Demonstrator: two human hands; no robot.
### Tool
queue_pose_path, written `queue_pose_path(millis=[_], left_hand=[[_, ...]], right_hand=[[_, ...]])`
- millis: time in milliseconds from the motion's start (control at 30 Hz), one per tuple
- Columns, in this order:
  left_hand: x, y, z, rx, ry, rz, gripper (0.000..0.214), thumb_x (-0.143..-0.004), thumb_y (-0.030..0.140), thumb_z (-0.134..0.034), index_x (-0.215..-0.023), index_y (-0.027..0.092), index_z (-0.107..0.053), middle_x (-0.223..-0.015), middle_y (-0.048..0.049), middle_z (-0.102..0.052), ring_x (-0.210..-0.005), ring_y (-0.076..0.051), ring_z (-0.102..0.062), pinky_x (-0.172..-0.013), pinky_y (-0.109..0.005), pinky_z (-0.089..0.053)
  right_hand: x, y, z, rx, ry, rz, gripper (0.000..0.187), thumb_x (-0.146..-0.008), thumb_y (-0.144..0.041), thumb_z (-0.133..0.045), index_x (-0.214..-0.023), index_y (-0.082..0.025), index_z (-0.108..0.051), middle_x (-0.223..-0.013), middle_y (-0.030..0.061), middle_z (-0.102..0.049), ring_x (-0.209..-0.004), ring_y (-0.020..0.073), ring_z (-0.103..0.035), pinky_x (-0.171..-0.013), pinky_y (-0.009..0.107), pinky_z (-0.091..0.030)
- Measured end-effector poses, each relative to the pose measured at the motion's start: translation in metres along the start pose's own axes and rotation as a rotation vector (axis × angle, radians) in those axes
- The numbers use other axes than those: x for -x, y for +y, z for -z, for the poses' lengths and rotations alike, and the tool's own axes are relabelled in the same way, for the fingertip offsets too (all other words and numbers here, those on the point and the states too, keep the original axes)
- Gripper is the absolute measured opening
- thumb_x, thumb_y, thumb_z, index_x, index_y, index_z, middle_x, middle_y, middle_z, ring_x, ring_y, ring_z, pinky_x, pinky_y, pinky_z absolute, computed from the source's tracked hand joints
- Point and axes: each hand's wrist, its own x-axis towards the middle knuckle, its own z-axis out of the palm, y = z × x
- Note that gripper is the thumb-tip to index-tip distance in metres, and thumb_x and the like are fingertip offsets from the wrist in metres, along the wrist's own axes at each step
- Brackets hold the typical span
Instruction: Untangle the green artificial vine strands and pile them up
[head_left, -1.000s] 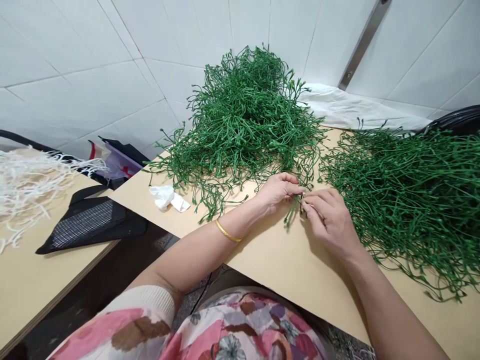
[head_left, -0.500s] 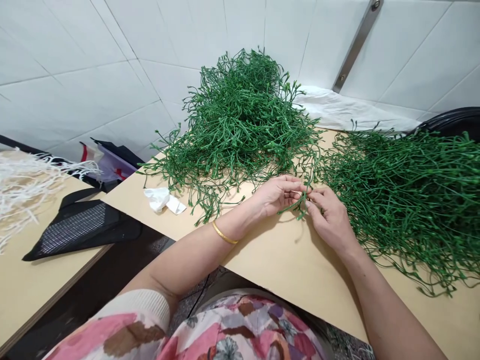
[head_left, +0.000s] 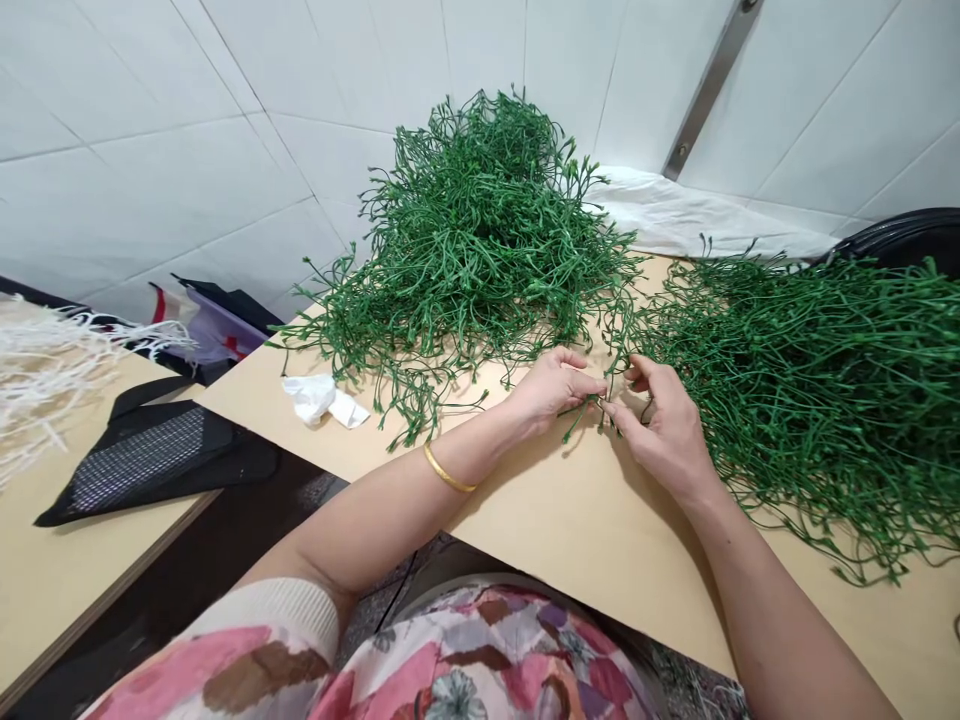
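Observation:
Over the tabletop, my left hand pinches a thin green plastic-looking stem between thumb and fingers. Its small-tipped ends hang below the fingertips. My right hand is close by on the right, thumb and fingertips closed at the same stem. Part of the stem is hidden behind the fingers. Beyond my hands rises a tall heap of similar green stems, with loose strands trailing toward me. A second, tangled pile of green stems lies beside my right hand.
A crumpled white tissue lies on the tan table. On another surface at left are white stems and a black mesh bag. White cloth runs along the tiled wall, near a metal bar.
My fingertips have shifted slightly toward me and left with the stem. The right index finger has lifted away from the thumb a little. The view has tilted slightly.

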Motion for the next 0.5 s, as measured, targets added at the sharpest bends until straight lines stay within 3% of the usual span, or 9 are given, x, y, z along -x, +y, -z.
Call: queue_pose_path(millis=[200,367,500], left_hand=[[-0.0034,-0.0009,0.0045,-0.058,-0.215,0.092,0.013,-0.070,0.004,-0.056,-0.062,0.011,-0.049,-0.054,-0.0002,-0.054,-0.044,-0.007,-0.050,-0.047,-0.022,-0.041],[-0.0057,-0.0017,0.0089,-0.099,-0.352,0.150,0.010,-0.067,0.008,-0.060,-0.059,0.010,-0.055,-0.055,-0.0007,-0.054,-0.044,-0.006,-0.048,-0.044,-0.021,-0.038],[-0.0062,-0.0009,0.0081,0.062,-0.327,0.201,0.002,-0.069,0.009,-0.060,-0.070,0.011,-0.062,-0.060,0.0007,-0.056,-0.044,-0.004,-0.046,-0.043,-0.018,-0.035]], right_hand=[[-0.0012,-0.0025,0.0023,-0.122,-0.014,0.043,0.039,-0.079,-0.017,-0.044,-0.117,-0.018,-0.046,-0.101,0.0089,-0.055,-0.091,0.0194,-0.052,-0.082,0.036,-0.043],[-0.0023,-0.0006,0.0027,-0.149,-0.034,-0.046,0.031,-0.079,-0.016,-0.042,-0.109,-0.019,-0.051,-0.097,0.0074,-0.057,-0.087,0.0183,-0.054,-0.078,0.035,-0.044],[-0.0035,0.0050,0.0053,-0.194,-0.052,-0.130,0.027,-0.078,-0.016,-0.044,-0.102,-0.018,-0.056,-0.095,0.0066,-0.059,-0.083,0.0173,-0.055,-0.074,0.033,-0.045]])
